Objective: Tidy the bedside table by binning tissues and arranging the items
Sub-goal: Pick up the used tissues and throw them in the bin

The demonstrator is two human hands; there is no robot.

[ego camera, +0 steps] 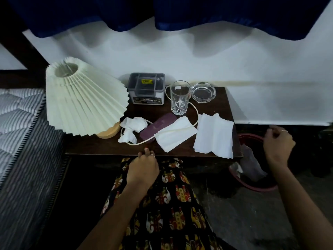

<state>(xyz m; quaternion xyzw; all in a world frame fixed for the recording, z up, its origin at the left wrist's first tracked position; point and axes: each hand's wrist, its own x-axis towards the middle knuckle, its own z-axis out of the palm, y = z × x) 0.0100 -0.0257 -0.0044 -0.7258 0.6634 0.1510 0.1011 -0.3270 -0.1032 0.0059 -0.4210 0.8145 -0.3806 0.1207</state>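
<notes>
On the dark wooden bedside table [100, 147] lie two crumpled tissues [134, 124] beside the lamp base, a flat folded tissue [175, 135] partly over a purple case [158, 126], and a stack of flat tissues [214, 136] at the right edge. A drinking glass [179, 97], a glass ashtray [203, 92] and a grey organiser box [146, 88] stand at the back. My left hand [143, 167] rests at the table's front edge, fingers loosely curled, holding nothing. My right hand [278, 143] hovers over the red-rimmed bin [252, 184] right of the table, fingers apart and empty.
A pleated cream lamp [82, 100] with a wooden base fills the table's left side; its cord [195, 110] loops across the top. A striped mattress [19, 134] lies to the left. Blue curtains hang above the white wall behind. The bin holds a liner and some paper.
</notes>
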